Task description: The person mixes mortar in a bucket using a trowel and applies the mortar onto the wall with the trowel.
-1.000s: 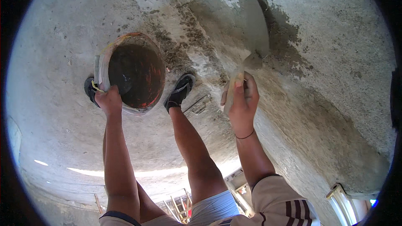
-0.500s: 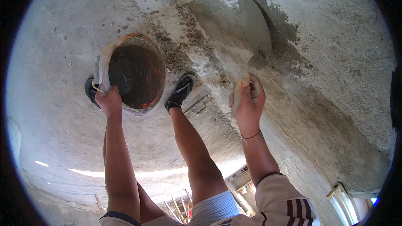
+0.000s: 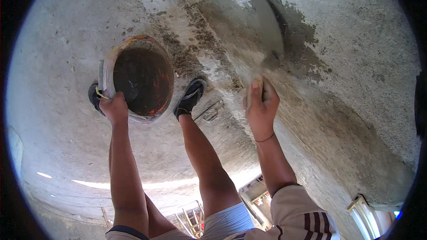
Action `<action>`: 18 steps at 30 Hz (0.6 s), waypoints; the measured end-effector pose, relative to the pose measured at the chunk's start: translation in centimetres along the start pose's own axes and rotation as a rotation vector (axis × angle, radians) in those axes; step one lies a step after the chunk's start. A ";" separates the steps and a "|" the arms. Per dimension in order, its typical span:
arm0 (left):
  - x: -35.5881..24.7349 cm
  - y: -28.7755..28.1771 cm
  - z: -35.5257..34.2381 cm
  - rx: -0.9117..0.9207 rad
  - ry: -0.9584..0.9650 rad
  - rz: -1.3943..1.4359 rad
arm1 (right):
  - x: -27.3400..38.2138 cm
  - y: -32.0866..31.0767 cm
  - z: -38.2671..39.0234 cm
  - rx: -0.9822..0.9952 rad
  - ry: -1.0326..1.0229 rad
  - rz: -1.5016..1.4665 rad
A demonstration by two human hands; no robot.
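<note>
Left hand (image 3: 114, 106): fingers curled tight over the near rim of a bucket (image 3: 108, 80). Bucket's mouth spreads just beyond and to the right of these fingers; inside dark grey, orange-red streaks on the right inner side. Depth of contents, and whether the base rests on the floor (image 3: 66, 66), cannot be told. A yellow strip (image 3: 101, 93) sits at the left edge of this grip.

Right hand (image 3: 261, 109): fingers narrow, wrapped round the handle of a trowel (image 3: 270, 31), thumb laid along the top. Handle mostly hidden by the hand. Grey blade extends ahead of the fingers, over a wet grey patch (image 3: 302, 33) on the rough wall (image 3: 364, 58); dark shadow along the blade's right edge. Full contact of blade and wall not clear. Dark cord (image 3: 265, 139) round the wrist, behind these fingers.

Between the two hands: a dark sandal (image 3: 191, 98) on the right foot, and a thin-framed metal object (image 3: 211, 113) on the floor, nearer the right fingers. Other sandal (image 3: 95, 100) just left of the left fingers, partly behind the bucket. Dark crumbly spatter (image 3: 182, 51) on the floor, ahead of and between both sets of fingers.
</note>
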State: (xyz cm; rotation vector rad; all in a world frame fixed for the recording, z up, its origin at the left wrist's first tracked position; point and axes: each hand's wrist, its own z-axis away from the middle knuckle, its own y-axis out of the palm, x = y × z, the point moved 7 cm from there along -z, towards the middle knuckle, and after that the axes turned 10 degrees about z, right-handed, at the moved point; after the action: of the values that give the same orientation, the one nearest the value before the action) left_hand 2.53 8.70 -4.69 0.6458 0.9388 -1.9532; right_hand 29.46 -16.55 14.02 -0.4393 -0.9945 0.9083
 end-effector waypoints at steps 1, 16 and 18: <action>-0.3 0.2 0.1 0.024 0.042 -0.043 | 0.1 -0.5 0.9 -0.032 -0.028 -0.060; -0.8 0.5 0.4 -0.003 -0.050 -0.001 | 0.0 2.6 -2.5 0.109 -0.025 -0.146; -0.3 -0.1 0.0 -0.001 -0.026 -0.051 | 0.7 1.2 -0.5 -0.074 -0.176 -0.055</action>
State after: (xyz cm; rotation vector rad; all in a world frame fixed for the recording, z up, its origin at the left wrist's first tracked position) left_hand 2.57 8.83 -4.46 0.6000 0.9486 -2.0012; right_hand 29.55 -15.22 13.33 -0.3969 -1.1989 0.8738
